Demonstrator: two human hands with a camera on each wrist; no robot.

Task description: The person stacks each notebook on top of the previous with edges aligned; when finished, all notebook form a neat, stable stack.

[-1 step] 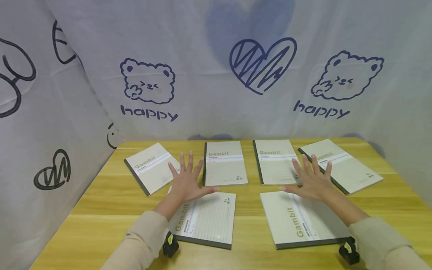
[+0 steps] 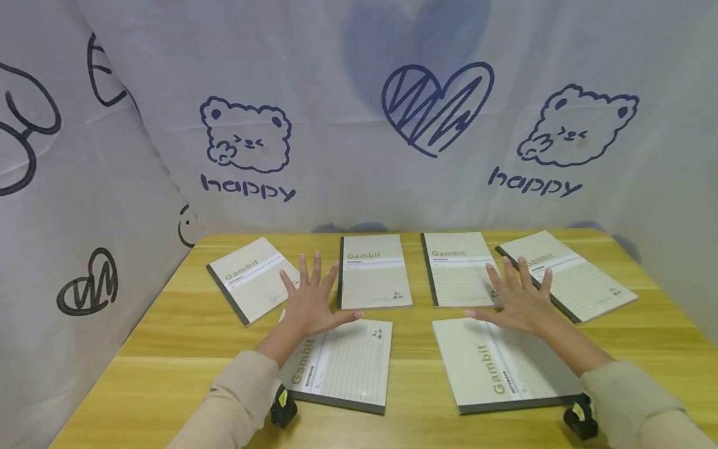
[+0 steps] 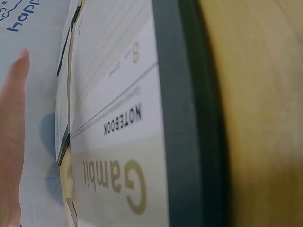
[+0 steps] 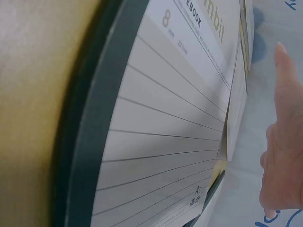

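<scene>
Fingers (image 2: 316, 268) spread wide, gripping nothing, left hand (image 2: 308, 305) and right hand (image 2: 524, 305) hover over near-left notebook (image 2: 350, 368) and near-right notebook (image 2: 505, 365) on tabletop (image 2: 415, 386); dipping too low could skew either.

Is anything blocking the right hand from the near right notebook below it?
Nothing visible does. The right hand hovers above the near right notebook, and no object shows lying on it in the head or right wrist view.
</scene>
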